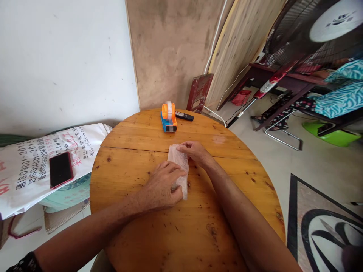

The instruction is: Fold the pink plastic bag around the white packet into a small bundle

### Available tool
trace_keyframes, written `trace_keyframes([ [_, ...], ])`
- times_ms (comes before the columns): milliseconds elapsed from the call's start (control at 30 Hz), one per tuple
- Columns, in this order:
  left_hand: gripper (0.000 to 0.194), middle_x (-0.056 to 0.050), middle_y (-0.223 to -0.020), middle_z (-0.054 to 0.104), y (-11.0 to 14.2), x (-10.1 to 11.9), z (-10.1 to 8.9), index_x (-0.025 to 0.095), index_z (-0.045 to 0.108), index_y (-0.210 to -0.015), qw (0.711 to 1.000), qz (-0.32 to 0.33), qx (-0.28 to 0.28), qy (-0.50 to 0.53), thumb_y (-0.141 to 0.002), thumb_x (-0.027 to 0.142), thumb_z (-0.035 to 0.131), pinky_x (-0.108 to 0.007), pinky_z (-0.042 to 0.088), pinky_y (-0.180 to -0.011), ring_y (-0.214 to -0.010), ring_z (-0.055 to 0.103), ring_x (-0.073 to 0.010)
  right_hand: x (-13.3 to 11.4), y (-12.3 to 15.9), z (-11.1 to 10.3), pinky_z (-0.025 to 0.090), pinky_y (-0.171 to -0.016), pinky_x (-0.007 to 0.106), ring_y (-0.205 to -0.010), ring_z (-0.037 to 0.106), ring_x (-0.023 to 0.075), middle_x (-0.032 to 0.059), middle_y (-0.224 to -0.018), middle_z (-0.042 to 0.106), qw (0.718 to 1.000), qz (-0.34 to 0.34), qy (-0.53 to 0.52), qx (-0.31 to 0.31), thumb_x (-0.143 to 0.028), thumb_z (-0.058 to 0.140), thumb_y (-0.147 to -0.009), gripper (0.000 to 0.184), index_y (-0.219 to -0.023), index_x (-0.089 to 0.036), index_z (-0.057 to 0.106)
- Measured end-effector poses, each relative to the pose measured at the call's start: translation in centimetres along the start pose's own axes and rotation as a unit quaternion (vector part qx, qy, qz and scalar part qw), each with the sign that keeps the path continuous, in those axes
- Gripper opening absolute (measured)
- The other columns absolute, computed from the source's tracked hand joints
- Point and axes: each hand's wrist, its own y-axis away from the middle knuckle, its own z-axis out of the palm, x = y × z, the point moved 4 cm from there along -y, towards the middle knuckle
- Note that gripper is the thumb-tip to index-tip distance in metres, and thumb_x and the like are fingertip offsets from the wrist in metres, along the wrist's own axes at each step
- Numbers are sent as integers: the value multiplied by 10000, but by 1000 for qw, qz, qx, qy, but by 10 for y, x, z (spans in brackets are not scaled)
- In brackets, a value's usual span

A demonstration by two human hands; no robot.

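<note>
A flat, narrow packet of whitish bubble wrap lies on the round wooden table. My left hand rests across its near half and holds it against the tabletop. Its fingers are bent over the wrap, and the thumb sits near the lower right edge. With thumb and fingers closed, my right hand pinches the far right corner. What the wrap encloses cannot be made out. Beyond the hands stands an orange and blue tape dispenser with a roll of clear tape. Behind it is a black remote control.
To the left, a phone lies on a printed white sack. A red wooden chair stands behind the table. At the right are a large fan, a dark desk and a seated person in patterned clothes.
</note>
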Motion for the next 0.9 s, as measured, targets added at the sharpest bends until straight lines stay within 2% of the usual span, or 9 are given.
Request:
trace_keyframes([
  [67,417,-49,-1171,559,-1,1,-1,123,611,-1116,1000,1,0,-2,-714,164,507,-373,363,-974,-1087,447,-199,1,1,3,275,-500,118,-568,356,-25,17,-742,441,999,10,-50,-5,-546,668,-460,679,-856,-17,511],
  [167,427,-60,-1161,565,-1,1,-2,113,620,-1121,1000,-2,-2,2,-715,173,504,-388,373,-956,-1084,461,-209,1,0,6,280,-512,128,-563,354,-15,14,-718,419,996,-1,-90,-9,-512,658,-421,659,-817,-27,451],
  [233,423,-57,-1165,568,-1,2,-3,113,619,-1121,1000,1,-2,2,-719,175,505,-391,371,-955,-1085,470,-208,3,-2,6,275,-511,128,-562,345,-15,10,-698,414,998,-19,-65,5,-506,635,-481,595,-789,-31,449],
  [367,407,-23,-1181,572,0,3,-5,140,609,-1121,1000,10,3,-26,-727,174,514,-373,360,-928,-1085,461,-190,10,-10,3,248,-519,104,-581,339,-39,-8,-728,481,992,-37,104,57,-397,585,-713,381,-810,-32,542],
  [533,361,-8,-1120,595,1,8,-9,147,650,-1087,995,7,2,-95,-756,234,535,-410,367,-869,-1002,431,-216,7,-9,2,202,-519,108,-580,339,-46,-30,-723,504,978,-33,189,85,-378,604,-753,322,-841,-69,623],
  [733,362,-25,-1032,610,1,10,-11,140,670,-1100,993,-3,-36,-114,-802,263,506,-409,419,-814,-870,429,-208,4,-4,4,183,-516,125,-581,335,-36,-27,-706,491,975,-32,196,96,-380,601,-748,307,-833,-86,630],
  [833,366,-21,-1048,605,2,8,-9,147,649,-1120,994,-4,-38,-105,-800,245,500,-388,445,-830,-878,477,-201,6,-6,5,214,-517,119,-577,334,-36,-14,-709,473,984,-37,154,82,-378,569,-763,328,-829,-58,595],
  [900,357,-25,-1045,604,3,7,-8,142,640,-1109,995,-5,-33,-95,-797,232,494,-382,455,-830,-901,497,-205,6,-6,6,247,-523,114,-576,328,-35,-2,-708,446,992,-49,91,67,-433,533,-758,401,-819,-37,545],
])
